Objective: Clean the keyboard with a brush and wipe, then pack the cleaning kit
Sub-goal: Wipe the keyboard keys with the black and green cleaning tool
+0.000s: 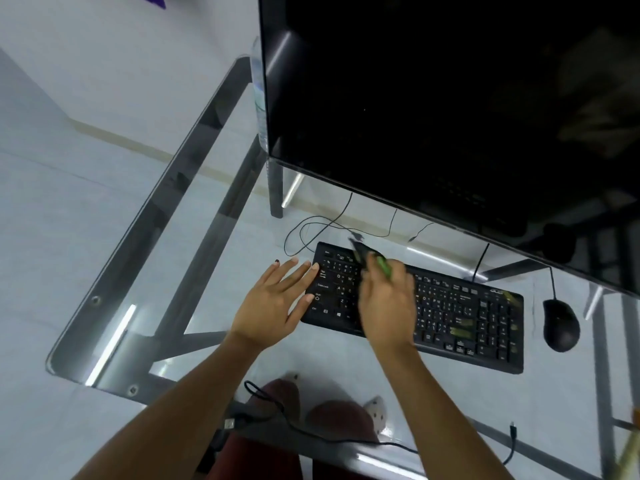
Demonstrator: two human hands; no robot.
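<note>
A black keyboard [450,313] lies on the glass desk [194,258] in front of a dark monitor. My left hand [273,303] rests flat with its fingers spread, fingertips on the keyboard's left edge. My right hand [388,299] is over the left half of the keys, closed around a brush [367,256] with a green handle and a dark head that points up-left over the top key rows. The brush and right hand are motion-blurred. No wipe or kit case is visible.
A large black monitor [450,109] stands behind the keyboard. A black mouse [561,323] sits to the right. Cables [311,230] loop behind the keyboard, and another cable [277,410] runs along the desk's near edge. My knees show through the glass.
</note>
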